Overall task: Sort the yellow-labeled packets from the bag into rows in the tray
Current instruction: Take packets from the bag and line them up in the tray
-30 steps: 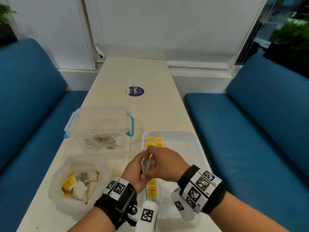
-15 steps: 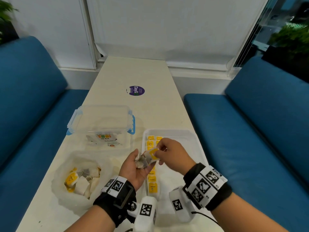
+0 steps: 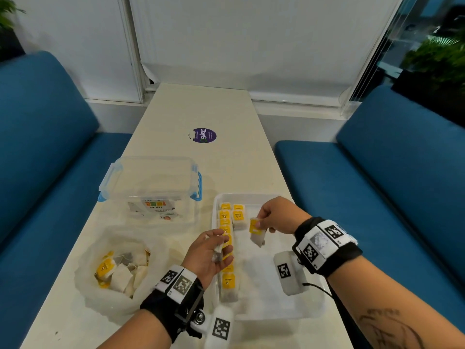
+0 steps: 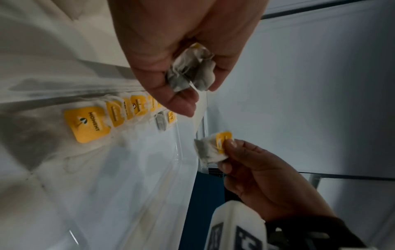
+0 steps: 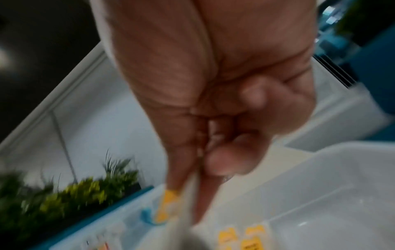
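Right hand (image 3: 276, 217) pinches a white yellow-labeled packet (image 3: 257, 231) above the clear plastic tray (image 3: 254, 197), just beside its second row. Left hand (image 3: 210, 253) cups crumpled packets (image 4: 190, 71) over the first row; the translucent bag (image 3: 100, 295) sits left.

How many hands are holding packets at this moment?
2. The right hand pinches one yellow-labeled packet over the tray; the left hand grips a crumpled bunch, perhaps more than one packet.
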Demonstrator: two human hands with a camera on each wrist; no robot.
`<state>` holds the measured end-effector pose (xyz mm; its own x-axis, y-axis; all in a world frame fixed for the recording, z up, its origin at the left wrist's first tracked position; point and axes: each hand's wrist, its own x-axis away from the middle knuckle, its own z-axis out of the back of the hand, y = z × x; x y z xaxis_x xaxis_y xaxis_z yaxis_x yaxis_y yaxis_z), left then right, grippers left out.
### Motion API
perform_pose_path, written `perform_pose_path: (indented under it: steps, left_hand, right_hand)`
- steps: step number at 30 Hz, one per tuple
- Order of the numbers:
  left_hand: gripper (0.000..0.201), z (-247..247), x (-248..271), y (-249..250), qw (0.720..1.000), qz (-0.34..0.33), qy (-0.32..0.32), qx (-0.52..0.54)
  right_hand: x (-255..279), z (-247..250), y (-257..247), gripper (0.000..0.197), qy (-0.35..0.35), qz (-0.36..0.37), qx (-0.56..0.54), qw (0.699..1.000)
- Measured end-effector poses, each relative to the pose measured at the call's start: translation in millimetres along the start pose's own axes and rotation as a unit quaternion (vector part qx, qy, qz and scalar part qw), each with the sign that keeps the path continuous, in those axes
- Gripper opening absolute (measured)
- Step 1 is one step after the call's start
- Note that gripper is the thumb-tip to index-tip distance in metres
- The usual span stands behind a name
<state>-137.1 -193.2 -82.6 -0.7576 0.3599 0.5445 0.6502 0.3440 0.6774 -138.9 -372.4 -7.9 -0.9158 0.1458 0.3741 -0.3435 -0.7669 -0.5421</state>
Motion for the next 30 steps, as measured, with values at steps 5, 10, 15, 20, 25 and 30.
perform_pose_path:
  steps: [5, 10, 15, 20, 25, 30]
  left_hand:
    - [0.014, -7, 0, -1, 0.995, -0.009, -0.044, -0.09]
    - [0.024, -14, 0, -4, 0.98, -0.006, -0.088, -0.178]
    - [0.012, -17, -6, -6, 0.978, -0.021, -0.069, -0.196]
    - [0.006, -16, -15, -7, 0.98, -0.021, -0.025, -0.198]
    - [0.009, -10, -18, -7, 0.986, -0.002, -0.006, -0.166]
    - [0.012, -6, -20, -2, 0.992, 0.001, 0.004, -0.127]
  right_hand:
    - [-5, -1, 2, 0.009, -0.048, -0.012, -0.043, 0.998]
    - [-7, -2, -2, 0.011, -0.084, 0.03, -0.091, 0.992]
    - [-12, -5, 3, 0.012, -0.089, 0.01, -0.145, 0.985]
    - [-20, -17, 18, 0.022, -0.07, -0.05, -0.152, 0.985]
    - [-47, -18, 25, 0.012, 0.03, -0.091, -0.21, 0.973]
    - [-79, -28, 29, 0.02, -0.002, -0.13, -0.141, 0.982]
